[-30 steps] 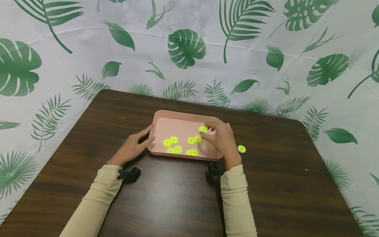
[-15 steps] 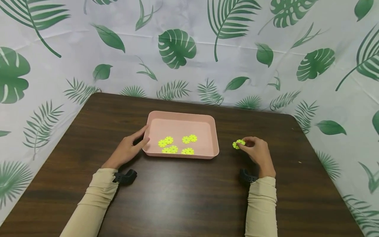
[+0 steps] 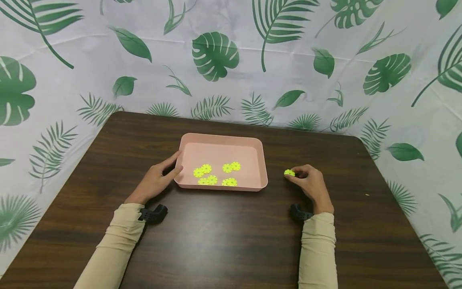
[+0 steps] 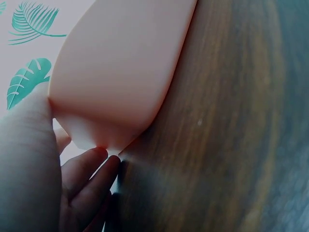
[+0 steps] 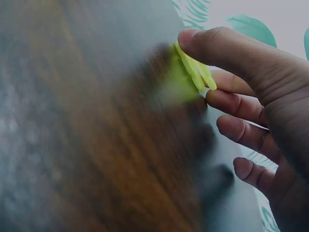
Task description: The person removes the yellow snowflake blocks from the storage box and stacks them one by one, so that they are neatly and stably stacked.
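Note:
A pink rectangular tray [image 3: 249, 148] lies on the dark wooden table, with several yellow-green flower-shaped discs [image 3: 227, 168] inside, overlapping in pairs. My left hand [image 3: 155, 180] holds the tray at its left end: the thumb reaches over the rim, while fingers [image 4: 87, 169] touch the outside of the end wall. To the right of the tray, my right hand [image 3: 312, 182] pinches yellow-green discs [image 5: 193, 67] between thumb and forefinger, close over the tabletop. Two disc edges show side by side in the right wrist view. The other right fingers are spread and loosely bent.
The wooden table [image 3: 216, 241] extends on every side of the tray. Behind it hangs a white cloth [image 3: 155, 80] printed with green leaves. A small pale speck [image 3: 367, 194] lies on the table at the right. Each wrist wears a black strap [image 3: 153, 214].
My right hand has moved from over the tray, carrying one disc, to the disc on the table at the right; it now pinches both together. My left hand has stayed at the tray's end.

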A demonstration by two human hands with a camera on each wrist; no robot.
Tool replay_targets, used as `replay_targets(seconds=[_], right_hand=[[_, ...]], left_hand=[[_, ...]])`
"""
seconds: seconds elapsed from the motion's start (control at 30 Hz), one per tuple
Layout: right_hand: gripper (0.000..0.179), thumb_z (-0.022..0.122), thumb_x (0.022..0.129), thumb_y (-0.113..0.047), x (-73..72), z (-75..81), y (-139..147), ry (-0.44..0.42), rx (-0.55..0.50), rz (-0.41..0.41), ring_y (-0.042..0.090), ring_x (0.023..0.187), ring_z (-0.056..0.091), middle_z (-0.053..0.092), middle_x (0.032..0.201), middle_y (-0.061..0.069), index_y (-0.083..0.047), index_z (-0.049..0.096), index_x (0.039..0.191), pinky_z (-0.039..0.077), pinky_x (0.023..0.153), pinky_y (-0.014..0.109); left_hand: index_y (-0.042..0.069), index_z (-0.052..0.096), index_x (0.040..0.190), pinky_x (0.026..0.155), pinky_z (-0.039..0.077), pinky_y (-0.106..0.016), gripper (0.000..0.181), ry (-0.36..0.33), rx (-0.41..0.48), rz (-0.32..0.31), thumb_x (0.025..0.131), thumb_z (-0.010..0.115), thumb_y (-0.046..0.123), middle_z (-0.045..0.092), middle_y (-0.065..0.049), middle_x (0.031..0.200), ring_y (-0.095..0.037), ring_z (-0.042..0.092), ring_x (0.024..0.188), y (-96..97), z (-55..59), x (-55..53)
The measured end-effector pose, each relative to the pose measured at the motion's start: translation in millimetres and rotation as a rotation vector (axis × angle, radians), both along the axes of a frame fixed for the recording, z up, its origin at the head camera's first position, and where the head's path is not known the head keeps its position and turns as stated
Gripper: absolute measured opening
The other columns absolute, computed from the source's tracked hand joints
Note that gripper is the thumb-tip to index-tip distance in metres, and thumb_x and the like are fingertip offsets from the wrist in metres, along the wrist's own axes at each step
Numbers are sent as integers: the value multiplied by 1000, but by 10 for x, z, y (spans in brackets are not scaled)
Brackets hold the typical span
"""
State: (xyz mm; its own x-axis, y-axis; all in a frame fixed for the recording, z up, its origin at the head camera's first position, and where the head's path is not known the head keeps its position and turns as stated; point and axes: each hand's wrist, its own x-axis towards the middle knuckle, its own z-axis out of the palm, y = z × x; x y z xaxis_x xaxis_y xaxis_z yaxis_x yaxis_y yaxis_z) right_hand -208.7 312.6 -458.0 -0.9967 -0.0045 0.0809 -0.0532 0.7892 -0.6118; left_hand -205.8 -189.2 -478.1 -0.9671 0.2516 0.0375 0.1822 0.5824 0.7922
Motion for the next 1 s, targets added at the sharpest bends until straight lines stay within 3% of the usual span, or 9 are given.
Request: replay_targets(seconds=[0.37, 0.63, 0.8, 1.0], right_hand=[[38, 82, 92, -25, -14, 4, 22, 14, 20, 6, 32, 93, 60, 66, 112, 21, 4, 76, 117, 52, 81, 44], [49, 79, 94, -32, -39, 33, 31, 6, 32, 9, 33, 93, 60, 65, 111, 21, 5, 71, 126, 51, 80, 44], [53, 77, 95, -36, -60, 124, -55, 61, 7, 16, 32, 94, 61, 66, 111, 20, 4, 70, 128, 52, 85, 48], [43, 78, 96, -31, -98, 311, -357, 176, -37, 51, 30, 91, 62, 67, 110, 19, 1, 73, 124, 52, 85, 46]], left_hand=[[35, 26, 165, 118, 29, -64, 68, -17, -7, 1, 106, 53, 53, 33, -10, 166, -38, 35, 150, -1, -2, -2], [34, 25, 165, 118, 29, -64, 67, -16, -2, 0, 106, 53, 51, 32, -9, 166, -38, 34, 150, -18, 2, 11], [35, 25, 165, 117, 30, -64, 67, -11, 2, 1, 106, 53, 51, 32, -10, 166, -38, 35, 150, -39, -5, 2], [37, 25, 165, 117, 31, -64, 68, -5, -3, -7, 105, 53, 55, 33, -9, 166, -37, 36, 150, -34, -21, -26]])
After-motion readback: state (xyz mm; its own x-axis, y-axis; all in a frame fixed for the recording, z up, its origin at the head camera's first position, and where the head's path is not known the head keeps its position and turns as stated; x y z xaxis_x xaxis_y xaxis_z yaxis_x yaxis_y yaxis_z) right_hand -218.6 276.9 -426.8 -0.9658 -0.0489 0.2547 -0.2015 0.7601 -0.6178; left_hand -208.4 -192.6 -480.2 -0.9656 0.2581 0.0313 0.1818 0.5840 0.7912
